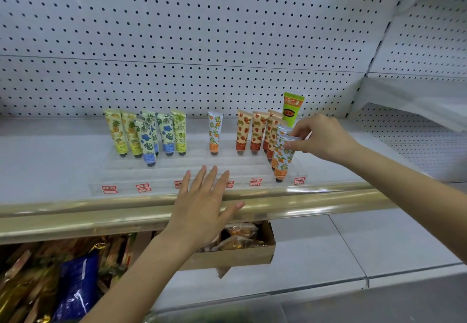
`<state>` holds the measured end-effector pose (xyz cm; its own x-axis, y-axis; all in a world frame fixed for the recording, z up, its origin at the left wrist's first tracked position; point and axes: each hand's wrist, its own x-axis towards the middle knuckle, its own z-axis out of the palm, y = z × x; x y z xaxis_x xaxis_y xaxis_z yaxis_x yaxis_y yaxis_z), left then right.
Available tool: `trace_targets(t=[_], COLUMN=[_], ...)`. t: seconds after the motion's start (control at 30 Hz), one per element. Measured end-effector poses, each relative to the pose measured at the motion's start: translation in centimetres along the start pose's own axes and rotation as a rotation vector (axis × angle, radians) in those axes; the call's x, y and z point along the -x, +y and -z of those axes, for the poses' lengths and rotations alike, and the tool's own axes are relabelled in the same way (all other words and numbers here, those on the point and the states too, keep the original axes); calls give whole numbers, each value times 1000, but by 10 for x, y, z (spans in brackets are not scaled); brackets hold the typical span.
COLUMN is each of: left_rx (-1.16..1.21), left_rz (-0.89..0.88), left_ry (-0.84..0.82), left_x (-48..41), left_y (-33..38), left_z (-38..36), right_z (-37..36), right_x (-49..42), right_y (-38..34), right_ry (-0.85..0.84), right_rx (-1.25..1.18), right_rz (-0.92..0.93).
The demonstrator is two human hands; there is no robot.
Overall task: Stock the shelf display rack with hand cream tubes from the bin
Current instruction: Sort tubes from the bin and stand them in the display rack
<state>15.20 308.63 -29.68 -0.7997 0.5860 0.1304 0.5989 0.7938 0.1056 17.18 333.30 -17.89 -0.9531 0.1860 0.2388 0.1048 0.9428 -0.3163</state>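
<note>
Pegboard wall [227,31] behind, white shelf [50,160] with a gold rail [75,216] along its front edge. The clear display rack [177,168] sits just behind that rail. The right hand [321,138] pinches the top of an orange-print tube [281,160], tilted, cap down near the rack's front right corner, right beside the strawberry tubes [257,130]. The left hand [204,203] is spread flat over the rack's front lip. The middle front rows have plenty of open room.

A white shelf [45,160] with a brass-coloured front rail [88,217] carries a clear, stepped display rack [166,171], set just behind the rail. Red-edged labels [109,188] line the rack's front lip.
</note>
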Motion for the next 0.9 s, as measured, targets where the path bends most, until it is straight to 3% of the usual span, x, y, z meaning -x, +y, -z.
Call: trace_targets(t=[0.57,0.7,0.9], left_rx=[-10,-25,-68], left_rz=[10,-8,-65], left_ry=[-27,-25,61], left_x=[3,17,52], left_y=[2,9,19], left_z=[5,18,20], right_z=[6,19,-1], right_x=[11,37,90], right_y=[-1,-11,-29], right_ry=[81,178,56], right_rx=[26,134,402], right_rz=[-18,151,564])
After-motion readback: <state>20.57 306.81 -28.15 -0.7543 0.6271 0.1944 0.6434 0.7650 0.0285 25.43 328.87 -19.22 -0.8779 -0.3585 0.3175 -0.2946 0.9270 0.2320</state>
